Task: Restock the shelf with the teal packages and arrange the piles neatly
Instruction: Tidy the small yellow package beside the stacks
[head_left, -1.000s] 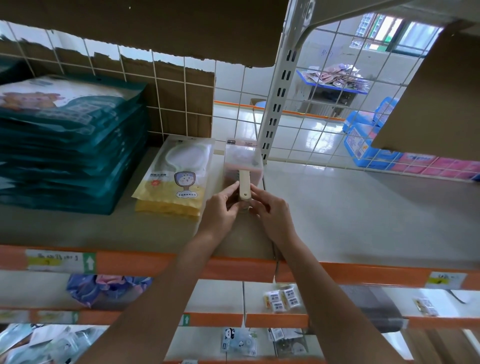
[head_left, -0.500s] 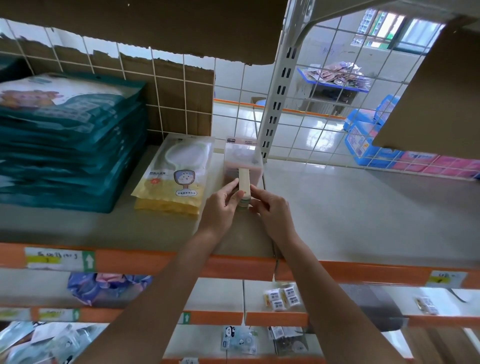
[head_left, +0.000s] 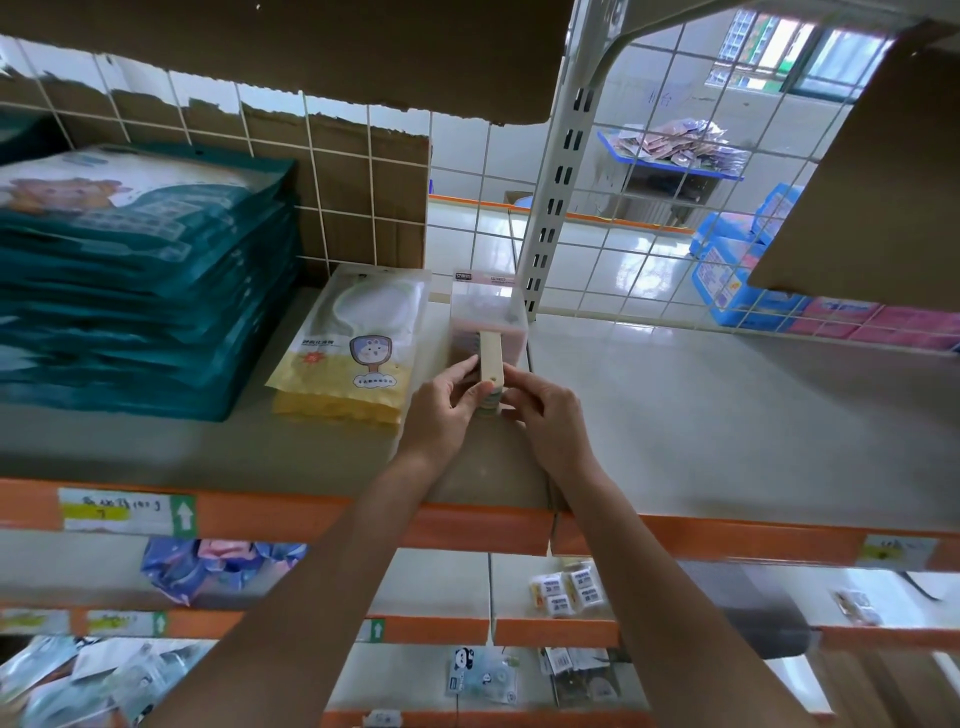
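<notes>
The shelf (head_left: 701, 426) is the big pale board with the orange lip, and I'm using the white slotted upright (head_left: 550, 208) at its back as my marker. The teal packages (head_left: 140, 291) sit in one tall pile far left of that upright, against the cardboard backing, nowhere near either hand. They look like flat, soft film pouches to me, light one at a time, floppy and a bit slick, and the pile's right edge is ragged. I'd slide flat palms under a few at once and square up by pressing the sides (pulling a corner would probably fan the lot out). Between that pile and the upright lies a short stack of yellow pouches (head_left: 358, 343). Right at the upright's foot is a stack of clear brush packs (head_left: 488, 332) with cream handles sticking forward. The left hand (head_left: 441, 410) and right hand (head_left: 545, 415) have fingers curled in, pinching those handle ends from either side.
</notes>
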